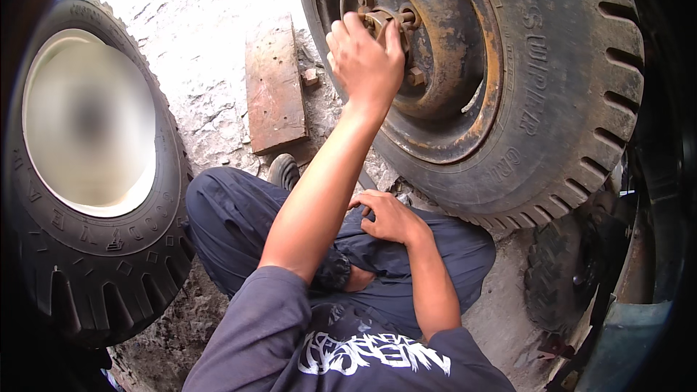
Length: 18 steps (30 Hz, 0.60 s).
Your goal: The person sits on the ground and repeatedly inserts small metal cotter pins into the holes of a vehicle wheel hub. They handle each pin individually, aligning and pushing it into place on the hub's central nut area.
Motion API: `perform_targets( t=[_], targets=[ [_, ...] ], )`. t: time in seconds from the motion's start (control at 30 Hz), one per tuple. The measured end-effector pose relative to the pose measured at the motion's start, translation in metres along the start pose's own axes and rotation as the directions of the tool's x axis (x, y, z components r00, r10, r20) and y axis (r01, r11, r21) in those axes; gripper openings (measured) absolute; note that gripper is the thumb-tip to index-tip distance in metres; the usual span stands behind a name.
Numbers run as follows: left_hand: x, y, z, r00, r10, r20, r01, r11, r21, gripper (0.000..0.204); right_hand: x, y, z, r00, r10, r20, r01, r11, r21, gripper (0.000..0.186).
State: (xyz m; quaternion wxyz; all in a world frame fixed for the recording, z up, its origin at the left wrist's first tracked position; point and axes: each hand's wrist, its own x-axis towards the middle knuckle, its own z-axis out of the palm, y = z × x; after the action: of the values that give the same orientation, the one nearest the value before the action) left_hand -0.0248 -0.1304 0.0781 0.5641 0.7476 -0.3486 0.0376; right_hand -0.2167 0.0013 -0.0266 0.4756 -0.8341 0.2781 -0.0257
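The wheel (pixel 468 65) stood upright, axis leftward; we could not tell whether our left grip (pixel 367 62) clamped the hub (pixel 404 43); right grip (pixel 393 218) lay parted.

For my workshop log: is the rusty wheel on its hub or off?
On: the rusty wheel has nuts around the hub.

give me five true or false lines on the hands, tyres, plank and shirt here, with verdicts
1. The left hand is at the hub of the rusty wheel. True.
2. The right hand is on the hub too. False: the right hand is low, over the right leg.
3. A reddish-brown plank lies between the left tyre and right tyre. True.
4. Both rims are equally rusty. False: the left tyre's rim is pale.
5. The shirt bears white lettering. True.
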Motion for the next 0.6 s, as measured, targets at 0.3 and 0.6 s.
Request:
perform_targets(
  t=[0.3,0.6],
  targets=[
    [-0.008,-0.016,-0.009,0.997,0.042,0.069,-0.029,0.983,-0.18,0.055,0.0,0.006,0.002,1.0,0.021,0.022,-0.02,0.999,-0.042,0.045],
    [0.006,-0.003,0.004,0.984,-0.157,0.079,0.162,0.985,-0.065,0.057,0.004,0.008,0.006,0.996,0.075,0.05,-0.073,0.997,-0.03,0.044]
  ],
)
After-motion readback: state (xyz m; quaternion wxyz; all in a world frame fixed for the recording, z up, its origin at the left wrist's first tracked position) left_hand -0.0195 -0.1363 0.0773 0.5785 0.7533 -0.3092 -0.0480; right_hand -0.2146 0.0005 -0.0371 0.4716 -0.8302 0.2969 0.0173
